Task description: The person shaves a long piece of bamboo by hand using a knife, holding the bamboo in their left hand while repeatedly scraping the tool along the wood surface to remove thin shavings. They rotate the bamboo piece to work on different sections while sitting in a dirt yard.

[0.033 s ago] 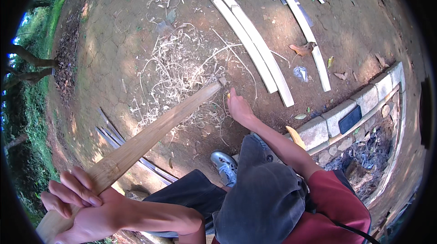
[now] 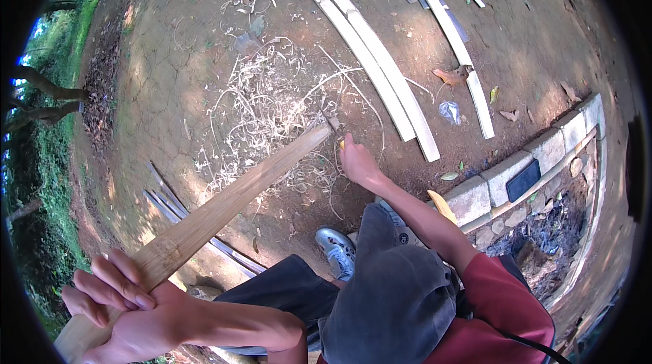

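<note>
My left hand (image 2: 125, 303) is wrapped round the near end of a long, flat bamboo strip (image 2: 217, 211). The strip slants away from me toward the middle of the view. At its far end my right hand (image 2: 360, 160) is closed on a knife (image 2: 341, 144); a bit of its yellowish handle shows by the fingers. The knife's dark blade lies against the strip's tip. Below and beyond that tip, a pile of pale curled shavings (image 2: 261, 92) covers the ground.
Two long pale strips (image 2: 370, 55) lie on the soil ahead, with more strips (image 2: 448, 24) farther right. Dark strips (image 2: 166, 194) rest at the left, partly under the held one. At the right, a stone border (image 2: 468, 199) carries a phone (image 2: 523, 180) and surrounds ashy debris.
The knife blade at the strip's far end has shifted and turned very slightly. Both hands keep their grip in nearly the same places.
</note>
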The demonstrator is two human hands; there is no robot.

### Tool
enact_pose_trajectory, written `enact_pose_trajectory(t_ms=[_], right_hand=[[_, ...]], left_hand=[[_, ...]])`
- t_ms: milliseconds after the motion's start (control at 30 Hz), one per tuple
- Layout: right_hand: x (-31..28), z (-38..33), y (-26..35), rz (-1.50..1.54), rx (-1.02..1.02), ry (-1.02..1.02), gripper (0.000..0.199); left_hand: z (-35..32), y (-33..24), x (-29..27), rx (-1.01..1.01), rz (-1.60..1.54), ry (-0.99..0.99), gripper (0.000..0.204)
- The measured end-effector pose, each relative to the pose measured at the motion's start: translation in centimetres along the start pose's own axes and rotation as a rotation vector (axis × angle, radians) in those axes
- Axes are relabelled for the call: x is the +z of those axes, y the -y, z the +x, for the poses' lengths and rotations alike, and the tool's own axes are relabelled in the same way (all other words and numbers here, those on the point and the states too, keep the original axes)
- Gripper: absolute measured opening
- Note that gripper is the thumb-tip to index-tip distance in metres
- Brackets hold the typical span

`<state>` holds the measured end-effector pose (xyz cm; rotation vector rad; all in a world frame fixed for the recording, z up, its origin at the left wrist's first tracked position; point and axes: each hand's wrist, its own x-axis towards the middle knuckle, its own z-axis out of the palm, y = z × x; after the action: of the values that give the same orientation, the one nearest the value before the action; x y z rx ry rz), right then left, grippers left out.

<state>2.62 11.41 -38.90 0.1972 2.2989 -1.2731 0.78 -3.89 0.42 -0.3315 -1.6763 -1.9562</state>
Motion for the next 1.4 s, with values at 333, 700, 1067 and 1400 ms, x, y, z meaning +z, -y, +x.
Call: enact_pose_trajectory(t_ms=[333,700,1067,1400], right_hand=[[-2.0,-4.1,3.6,0.035,-0.073,0.063,0.025],[-1.8,-3.7,3.5,0.038,-0.098,0.058,0.025],[-2.3,-2.2,1.2,0.211,-0.129,-0.081,0.026],[-1.3,-5.0,3.9,0.195,-0.279,-0.149,0.028]], left_hand=[[0.2,1.0,3.1,0.149,0.655,-0.553,0.074],[-0.1,0.9,3.3,0.113,0.604,-0.522,0.072],[0.5,1.3,2.9,0.124,0.551,-0.547,0.068],[0.6,1.6,1.5,0.136,0.534,-0.577,0.067]])
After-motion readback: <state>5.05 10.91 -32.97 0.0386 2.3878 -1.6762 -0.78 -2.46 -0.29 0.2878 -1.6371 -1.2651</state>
